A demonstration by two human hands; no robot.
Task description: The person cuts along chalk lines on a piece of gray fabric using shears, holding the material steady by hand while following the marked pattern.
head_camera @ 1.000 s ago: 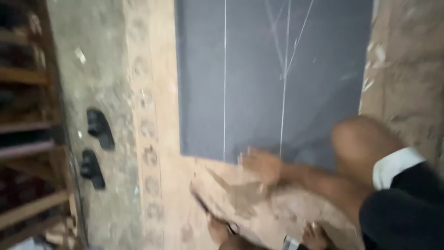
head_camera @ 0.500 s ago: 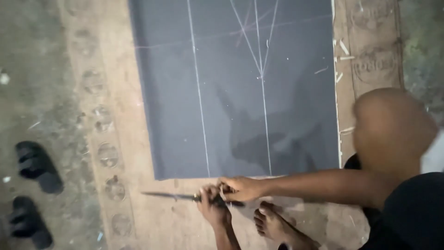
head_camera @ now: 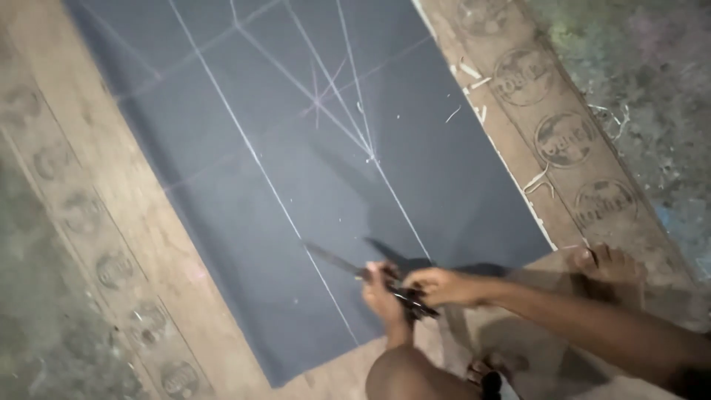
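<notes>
Since half a second ago the scissors (head_camera: 370, 275) have swung from lying over the bare board just below the cloth to pointing up and left across the dark grey fabric (head_camera: 296, 170), their blades now laid on the cloth close to the long chalk line that runs toward its near edge; the view has also turned, so the cloth sits slanted and the pair of black sandals seen at the left edge is out of sight. Both hands meet at the handles: the left hand (head_camera: 384, 295) is closed around the scissors from below, and the right hand (head_camera: 437, 285) is closed over the handle end from the side, which looks like a two-handed grip to steady a heavy pair. The fabric lies flat and spread on a brown board (head_camera: 148, 259) printed with round stamps, on the floor, probably so the chalk lines stay straight and readable. A bare foot (head_camera: 607, 267) rests on the board just beside the cloth's near right corner, and a knee (head_camera: 404, 374) shows at the bottom edge, so the person crouches at the cloth's near end
</notes>
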